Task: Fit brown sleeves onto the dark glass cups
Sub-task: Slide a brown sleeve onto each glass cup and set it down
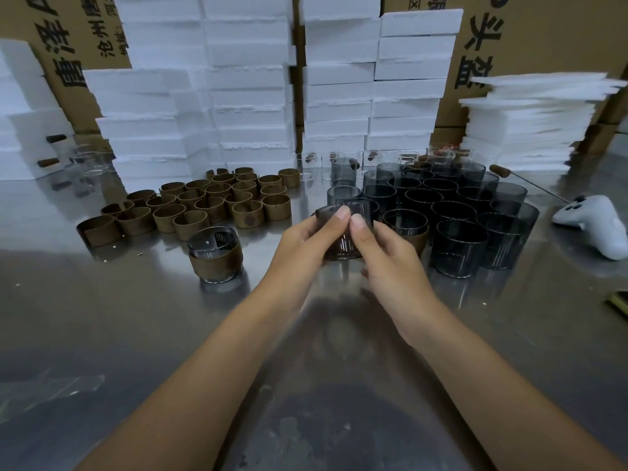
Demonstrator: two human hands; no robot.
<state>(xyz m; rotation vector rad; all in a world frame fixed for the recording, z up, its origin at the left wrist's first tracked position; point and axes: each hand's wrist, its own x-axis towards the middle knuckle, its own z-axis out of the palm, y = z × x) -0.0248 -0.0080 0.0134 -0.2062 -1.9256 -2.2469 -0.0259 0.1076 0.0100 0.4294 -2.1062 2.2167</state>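
A dark glass cup (343,244) is held above the steel table in both hands, tilted with its base toward me. My left hand (302,237) grips it from the left, and my right hand (384,253) grips it from the right, thumbs pressing on top. A brown sleeve appears to sit around the cup, mostly hidden by fingers. Left of my hands stands a cup with a brown sleeve fitted (215,254). Several loose brown sleeves (217,202) lie behind it. Several bare dark cups (457,212) crowd the right side, one sleeved cup (407,229) among them.
Stacks of white foam boxes (251,79) and cardboard cartons line the back. A pile of foam sheets (530,124) stands at the right, with a white game controller (594,222) in front. Clear glass cups (339,161) line the back. The steel table (136,317) is bare near me.
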